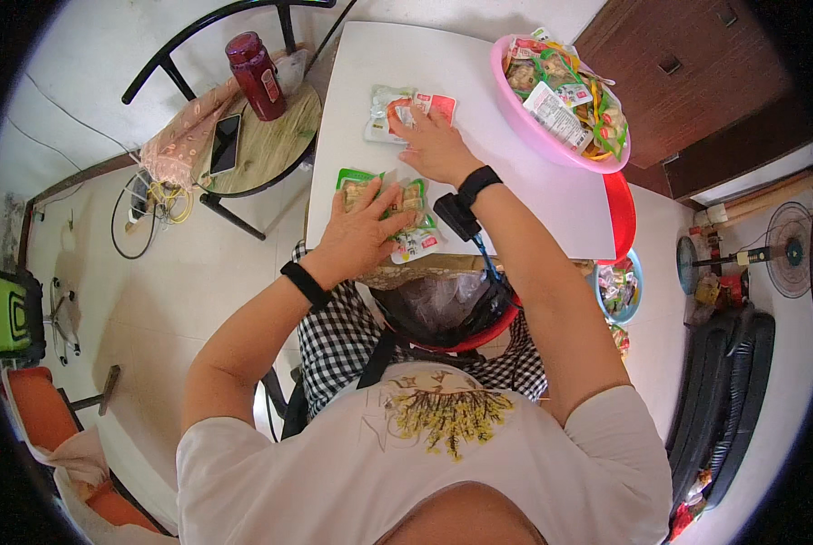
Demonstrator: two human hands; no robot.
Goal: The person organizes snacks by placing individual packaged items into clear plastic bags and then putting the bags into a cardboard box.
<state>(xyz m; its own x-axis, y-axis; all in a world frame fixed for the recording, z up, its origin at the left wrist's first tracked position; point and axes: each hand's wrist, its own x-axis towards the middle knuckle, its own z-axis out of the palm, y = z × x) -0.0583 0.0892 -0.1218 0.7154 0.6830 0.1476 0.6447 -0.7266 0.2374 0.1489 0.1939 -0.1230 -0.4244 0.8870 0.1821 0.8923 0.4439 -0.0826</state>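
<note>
My left hand (363,231) lies spread over green-edged plastic food packets (413,197) near the front left of the white table (474,225). Farther back, my right hand (440,146) rests with its fingers on a clear packet with a red and white label (440,105); the fingers cover part of it, and whether they pinch it is hard to tell. A pink plastic basin (515,119) heaped with similar packets stands at the table's back right corner.
A red basin lined with a black bag (495,334) sits between the knees. At the left, a round stool (263,153) bears a phone (225,144) and a dark red bottle (256,78). A blue basin of packets (637,300) is below the table's right side.
</note>
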